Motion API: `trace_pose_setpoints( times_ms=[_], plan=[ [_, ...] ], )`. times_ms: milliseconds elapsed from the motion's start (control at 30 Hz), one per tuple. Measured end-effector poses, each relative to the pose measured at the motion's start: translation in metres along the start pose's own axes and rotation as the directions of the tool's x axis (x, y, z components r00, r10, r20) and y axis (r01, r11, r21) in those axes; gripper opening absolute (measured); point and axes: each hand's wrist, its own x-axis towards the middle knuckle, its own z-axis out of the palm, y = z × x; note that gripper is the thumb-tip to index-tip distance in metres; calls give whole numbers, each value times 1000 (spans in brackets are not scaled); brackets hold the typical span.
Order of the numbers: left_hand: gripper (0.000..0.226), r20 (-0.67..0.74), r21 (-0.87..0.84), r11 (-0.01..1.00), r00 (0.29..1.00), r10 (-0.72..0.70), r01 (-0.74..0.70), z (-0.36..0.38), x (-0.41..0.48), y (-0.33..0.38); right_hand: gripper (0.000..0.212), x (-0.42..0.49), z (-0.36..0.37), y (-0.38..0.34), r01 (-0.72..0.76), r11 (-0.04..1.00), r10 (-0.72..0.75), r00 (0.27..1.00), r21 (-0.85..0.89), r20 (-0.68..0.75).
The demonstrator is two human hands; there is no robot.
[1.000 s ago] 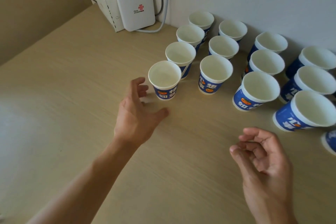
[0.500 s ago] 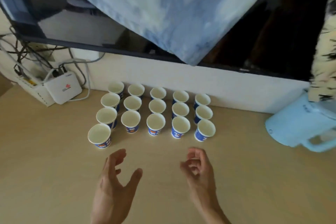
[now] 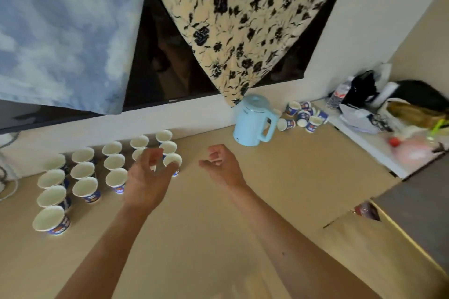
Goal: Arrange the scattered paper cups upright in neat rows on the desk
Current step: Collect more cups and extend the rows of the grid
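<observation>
Several blue-and-white paper cups (image 3: 85, 189) stand upright in neat rows on the beige desk (image 3: 199, 226), at the left near the wall. A second bunch of the same cups (image 3: 303, 116) lies scattered at the far right of the desk, some on their sides, behind a kettle. My left hand (image 3: 148, 177) hovers with fingers spread in front of the right end of the rows and hides part of them. My right hand (image 3: 220, 165) hangs loosely curled over bare desk and holds nothing.
A light blue kettle (image 3: 252, 121) stands by the wall between the rows and the scattered cups. A white shelf (image 3: 371, 143) at the right carries bags and clutter. Blue cloth (image 3: 60, 31) and floral cloth (image 3: 243, 19) hang over a dark screen above.
The view has swung up and to the right, so the kettle, the scattered cups and the shelf come into sight. Both hands have lifted away from the desk towards the right, still holding nothing.
</observation>
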Motion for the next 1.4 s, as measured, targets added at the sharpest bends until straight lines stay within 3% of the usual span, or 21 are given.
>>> trace_pose_setpoints(
  times_ms=[333, 800, 1167, 1400],
  plan=[
    [43, 41, -76, 992, 994, 102, -99, 100, -71, 111, 37, -33, -148, 9, -15, 998, 17, 999, 66, -40],
    [35, 117, -152, 975, 976, 183, -165, 274, -139, 219, 30, -55, -357, 48, -43, 985, 70, 984, 165, -162],
    [38, 217, -172, 971, 955, 200, -165, 407, -98, 258, 34, 18, -448, 98, -100, 974, 152, 954, 205, -257],
    [36, 260, -141, 987, 958, 117, -82, 473, -44, 266, 30, 98, -490, 127, -178, 957, 234, 940, 228, -247]
  ],
)
